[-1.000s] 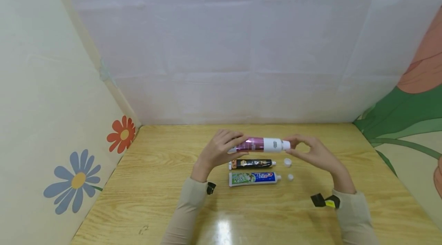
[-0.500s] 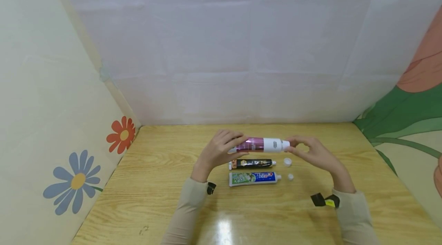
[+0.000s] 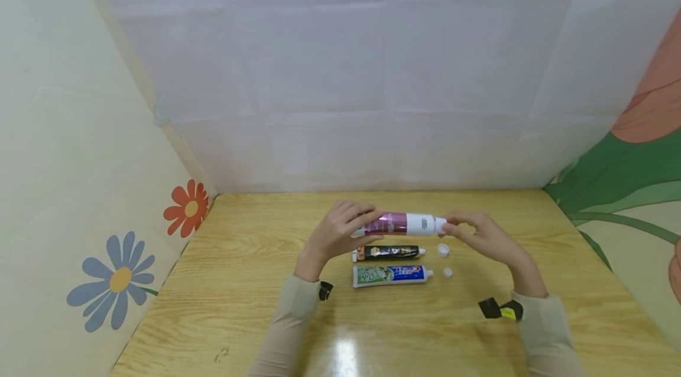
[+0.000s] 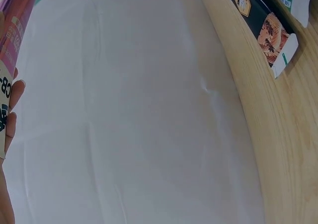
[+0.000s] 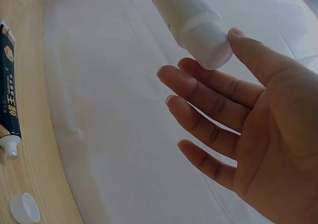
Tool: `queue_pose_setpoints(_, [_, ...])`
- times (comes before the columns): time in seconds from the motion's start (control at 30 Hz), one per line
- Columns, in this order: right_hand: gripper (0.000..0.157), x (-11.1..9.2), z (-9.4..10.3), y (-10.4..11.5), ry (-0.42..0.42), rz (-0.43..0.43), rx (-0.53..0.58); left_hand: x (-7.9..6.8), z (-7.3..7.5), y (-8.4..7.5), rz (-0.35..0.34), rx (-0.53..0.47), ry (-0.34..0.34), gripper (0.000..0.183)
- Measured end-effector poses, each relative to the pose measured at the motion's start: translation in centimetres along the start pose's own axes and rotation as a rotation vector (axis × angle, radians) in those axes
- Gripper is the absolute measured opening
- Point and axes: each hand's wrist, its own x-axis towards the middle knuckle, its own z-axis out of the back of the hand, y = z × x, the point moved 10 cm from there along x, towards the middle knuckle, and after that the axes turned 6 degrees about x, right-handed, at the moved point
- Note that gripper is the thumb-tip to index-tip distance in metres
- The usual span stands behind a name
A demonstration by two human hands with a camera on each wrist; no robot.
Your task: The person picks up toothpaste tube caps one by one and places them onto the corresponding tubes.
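Note:
My left hand (image 3: 336,232) grips the rear half of a pink-and-white toothpaste tube (image 3: 392,223), held level above the table. The tube's white cap (image 5: 211,47) points right. Thumb and index finger of my right hand (image 3: 486,239) pinch that cap at its end, while the other fingers spread loosely below in the right wrist view. On the table nearer the body lie a black toothpaste tube (image 3: 393,252) and a green-and-blue toothpaste tube (image 3: 391,275), their bare nozzles facing right. Beside those nozzles sit a larger white cap (image 3: 443,250) and a smaller white cap (image 3: 448,273).
The wooden table (image 3: 255,306) ends at a pale cloth backdrop (image 3: 383,99) behind the hands. Flower-printed panels stand at the left (image 3: 80,158) and right. Both sleeves carry black wrist straps.
The right hand's fingers have shifted slightly around the cap, down and a touch to the right. The left hand and the tubes and caps on the table stay in place.

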Motion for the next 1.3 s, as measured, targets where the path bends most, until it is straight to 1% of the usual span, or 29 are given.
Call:
queue_pose_setpoints(0.27, [0.017,-0.01,-0.07,-0.18,0.003,-0.013,0.032,0.01,0.13,-0.1,-0.011,0.005,-0.013,0.054])
queue_pose_setpoints(0.43, [0.018,0.04,-0.1,-0.17,0.008,-0.01,0.029,0.03,0.13,-0.06,-0.01,0.003,-0.016,0.053])
queue_pose_setpoints(0.77, [0.023,0.1,-0.23,-0.14,0.024,0.016,0.051,0.01,-0.03,-0.08,-0.004,-0.001,-0.004,0.052])
queue_pose_setpoints(1.03, [0.027,0.11,-0.32,-0.02,0.03,0.013,0.066,0.01,-0.07,-0.13,-0.001,0.001,0.009,0.049])
queue_pose_setpoints(1.3, [0.03,0.17,-0.49,-0.13,0.047,0.004,0.091,0.04,-0.02,-0.17,-0.003,-0.005,0.002,0.049])
